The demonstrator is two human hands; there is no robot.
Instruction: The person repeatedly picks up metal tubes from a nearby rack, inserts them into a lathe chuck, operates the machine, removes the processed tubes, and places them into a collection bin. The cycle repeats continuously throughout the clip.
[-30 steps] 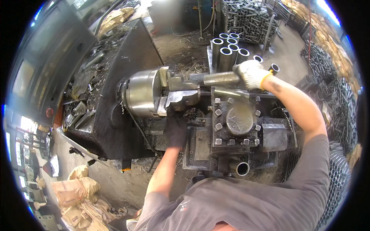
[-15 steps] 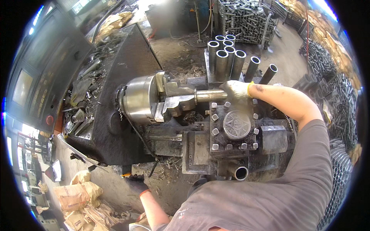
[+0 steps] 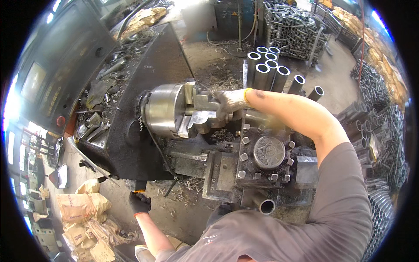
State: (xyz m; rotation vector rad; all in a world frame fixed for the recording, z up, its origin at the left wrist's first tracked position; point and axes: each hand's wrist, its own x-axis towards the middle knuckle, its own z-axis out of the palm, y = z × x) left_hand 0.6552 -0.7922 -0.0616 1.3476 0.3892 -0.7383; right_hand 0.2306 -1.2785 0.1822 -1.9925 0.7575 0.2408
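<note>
My right hand (image 3: pixel 232 104), in a pale glove, is beside the jaws of a lathe chuck (image 3: pixel 166 110). Its fingers curl over a metal tube (image 3: pixel 257 117) at the jaws; the gripped part is mostly hidden. Low on the left, my left hand (image 3: pixel 140 202) wears a dark glove with its fingers curled in. It is just below a dark block with an orange edge (image 3: pixel 139 191); whatever those fingers hold, if anything, is hidden. A square tool post (image 3: pixel 267 153) with several bolts lies below my right forearm.
Several upright steel tubes (image 3: pixel 283 70) stand behind the lathe. A wire crate of metal parts (image 3: pixel 290 32) is farther back. Another tube end (image 3: pixel 267 206) points toward me. Brown paper sacks (image 3: pixel 83 206) lie at lower left, and stacked tubes (image 3: pixel 379 212) line the right.
My right hand has moved left along the tube, up to the chuck jaws. My left hand has shifted slightly left. The whole view has shifted a little.
</note>
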